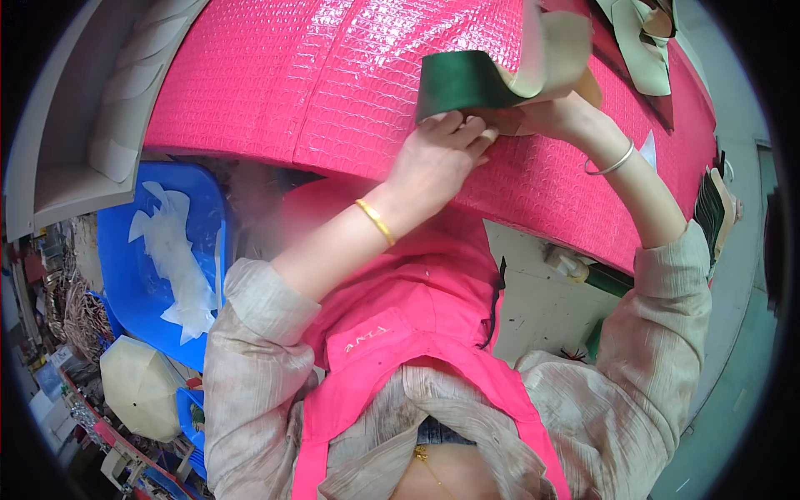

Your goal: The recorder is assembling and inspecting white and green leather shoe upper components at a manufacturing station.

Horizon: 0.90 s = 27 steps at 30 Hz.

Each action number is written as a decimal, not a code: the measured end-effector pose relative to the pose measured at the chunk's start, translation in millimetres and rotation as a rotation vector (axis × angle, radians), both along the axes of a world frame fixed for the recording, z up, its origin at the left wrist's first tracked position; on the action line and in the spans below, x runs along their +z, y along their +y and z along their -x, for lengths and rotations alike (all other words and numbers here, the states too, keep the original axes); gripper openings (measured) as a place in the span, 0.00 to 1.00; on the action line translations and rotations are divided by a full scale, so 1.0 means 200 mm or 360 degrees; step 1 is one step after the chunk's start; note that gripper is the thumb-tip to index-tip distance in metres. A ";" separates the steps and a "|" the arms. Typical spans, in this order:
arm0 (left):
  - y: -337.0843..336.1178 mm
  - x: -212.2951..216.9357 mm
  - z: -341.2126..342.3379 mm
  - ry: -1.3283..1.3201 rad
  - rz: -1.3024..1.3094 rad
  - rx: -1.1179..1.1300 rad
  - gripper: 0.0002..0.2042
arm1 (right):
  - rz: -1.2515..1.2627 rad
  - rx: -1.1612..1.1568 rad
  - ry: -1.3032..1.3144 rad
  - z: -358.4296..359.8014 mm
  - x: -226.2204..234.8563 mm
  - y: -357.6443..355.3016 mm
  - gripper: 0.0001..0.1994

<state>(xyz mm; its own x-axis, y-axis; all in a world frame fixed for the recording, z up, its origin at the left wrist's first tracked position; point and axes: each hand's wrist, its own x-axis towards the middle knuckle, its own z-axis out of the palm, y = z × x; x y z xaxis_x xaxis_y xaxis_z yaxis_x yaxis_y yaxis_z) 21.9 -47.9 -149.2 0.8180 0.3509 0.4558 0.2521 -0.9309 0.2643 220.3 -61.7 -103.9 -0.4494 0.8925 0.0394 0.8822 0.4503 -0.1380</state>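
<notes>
A curling strip of dark green, leather-like sheet (457,82) with a pale cream back is between my hands, over the near part of a pink-covered work surface (242,100). My left hand (444,154) is closed at the strip's lower left edge, its fingers curled and pressed against it. On the strip's right side, my right hand (565,119) grips the lower edge, with the fingertips partly hidden by the folded material. The cream side bends upward above my right hand, and its top is blurred.
More green and cream pieces (637,50) lie at the far right of the surface. A blue bin (117,250) with crumpled white sheets (175,258) stands at left, below a grey shelf (62,187). A cream umbrella-shaped thing (140,390) is at lower left. Stacked green pieces (711,212) hang at the right edge.
</notes>
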 end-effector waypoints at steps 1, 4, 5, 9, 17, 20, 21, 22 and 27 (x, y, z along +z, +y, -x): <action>-0.01 0.00 -0.02 -0.0004 -0.0002 0.0002 0.12 | -0.0136 0.0049 -0.0153 0.01 0.00 0.00 0.11; -0.03 -0.01 -0.10 -0.0081 -0.0320 -0.0037 0.09 | 0.0303 -0.0270 -0.0247 0.01 0.08 0.00 0.12; -0.01 -0.01 -0.10 -0.0086 -0.0326 -0.0032 0.09 | 0.0595 -0.0314 -0.0329 -0.04 0.11 0.04 0.14; 0.05 0.10 -0.02 0.0094 -0.0199 -0.0291 0.05 | 0.0825 -0.0334 0.0092 -0.15 0.14 -0.03 0.15; -0.05 0.05 0.15 0.0193 0.0071 -0.0228 0.24 | 0.0618 -0.0096 0.0708 -0.13 -0.32 -0.01 0.20; -0.08 0.02 0.17 0.0051 0.0175 -0.0022 0.22 | 0.1016 -0.0337 0.0338 0.09 -0.05 0.06 0.21; -0.09 0.04 0.14 0.0142 0.0142 0.0051 0.21 | 0.1020 -0.0074 -0.0264 0.12 -0.03 0.07 0.21; -0.10 0.04 0.12 0.0231 0.0108 0.0124 0.21 | 0.1024 -0.0077 -0.0262 0.11 -0.03 0.04 0.21; -0.11 -0.02 0.10 -0.0062 0.0123 0.0097 0.19 | 0.0775 -0.0081 0.0195 0.02 -0.05 0.01 0.15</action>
<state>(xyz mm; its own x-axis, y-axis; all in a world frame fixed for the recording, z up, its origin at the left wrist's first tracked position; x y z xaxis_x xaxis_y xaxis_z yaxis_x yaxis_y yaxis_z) 1.4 -70.0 -154.0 0.7762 0.4348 0.4566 0.2958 -0.8907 0.3453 217.0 -60.5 -114.0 -0.4229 0.8411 -0.3373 0.8656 0.2647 -0.4250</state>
